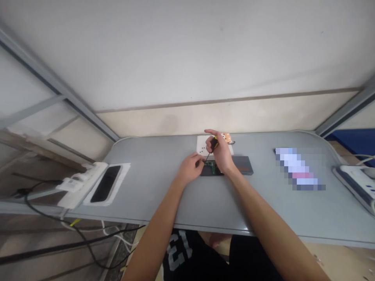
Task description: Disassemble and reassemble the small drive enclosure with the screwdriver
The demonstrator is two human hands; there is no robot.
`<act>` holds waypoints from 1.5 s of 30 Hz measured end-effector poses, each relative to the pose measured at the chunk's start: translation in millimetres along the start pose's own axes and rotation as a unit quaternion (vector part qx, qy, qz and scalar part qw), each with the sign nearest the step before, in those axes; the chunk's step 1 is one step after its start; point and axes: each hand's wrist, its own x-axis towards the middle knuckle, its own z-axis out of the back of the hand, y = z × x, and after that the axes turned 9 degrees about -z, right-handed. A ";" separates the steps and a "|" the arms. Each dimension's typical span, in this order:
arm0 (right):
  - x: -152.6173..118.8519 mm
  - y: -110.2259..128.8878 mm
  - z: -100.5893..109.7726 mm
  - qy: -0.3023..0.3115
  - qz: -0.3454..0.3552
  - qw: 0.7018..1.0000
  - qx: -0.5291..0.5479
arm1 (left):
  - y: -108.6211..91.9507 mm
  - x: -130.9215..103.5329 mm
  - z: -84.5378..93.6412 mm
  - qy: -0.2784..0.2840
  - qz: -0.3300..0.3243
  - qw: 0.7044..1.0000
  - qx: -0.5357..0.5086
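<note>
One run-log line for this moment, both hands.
left hand: at left end of circuit board | right hand: holds screwdriver, shaft angled down toward board | nearby: gray box

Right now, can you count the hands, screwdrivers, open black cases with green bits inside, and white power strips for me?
Hands: 2, the left hand and the right hand
Screwdriver: 1
Open black case: 1
White power strips: 2, the left power strip and the right power strip
Total: 6
</note>
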 end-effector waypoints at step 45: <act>-7.9 8.1 7.0 0.024 -0.004 0.997 -0.077 | 1.0 -0.7 0.9 0.004 -0.012 1.000 -0.001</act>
